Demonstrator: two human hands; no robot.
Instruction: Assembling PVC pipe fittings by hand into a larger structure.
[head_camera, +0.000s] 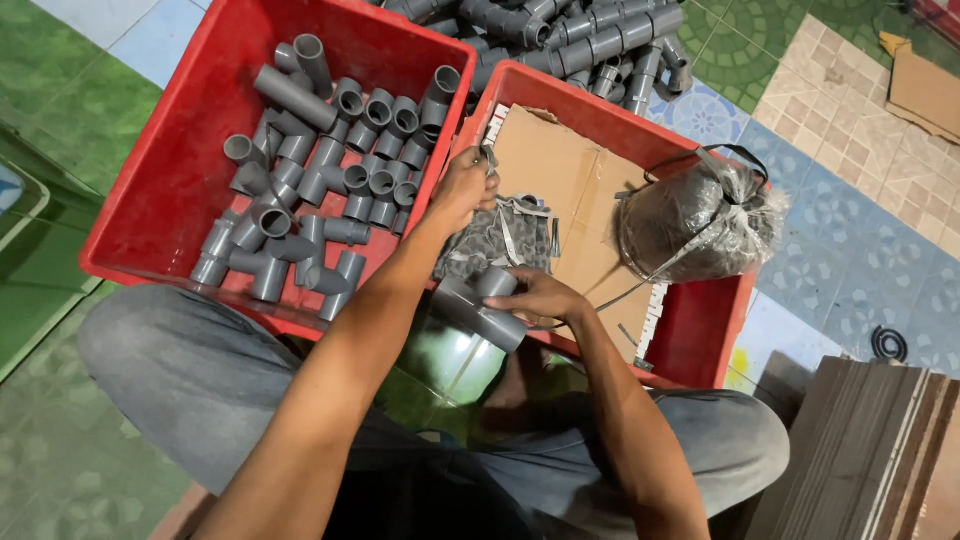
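Nearest the camera, the person's legs in grey trousers fill the bottom of the frame, crossed or folded on a green tiled floor (60, 100); both forearms rise from the lower edge and hide most of the lap.

The right hand (540, 297) is closed around a grey plastic pipe tee fitting (478, 308), held over the near rim of the right red crate (700, 330). The fingers cover part of the fitting, so only 2 of its openings can be made out.

Further on, the left hand (462, 188) is pinched shut on something small and pale at the edge between the 2 crates; what it grips is too small to tell.

Inside the right crate lie a cardboard sheet (560, 170), a flat clear bag (500, 235) of dark parts, and a knotted plastic bag (695, 220) whose contents are blurred by the wrap.

The left red crate (190, 140) holds a heap of grey elbows and tees (320, 180).

At the far edge, joined grey pipe assemblies (570, 40) are cut off by the frame. Stacked boards (860, 440) stand at lower right.
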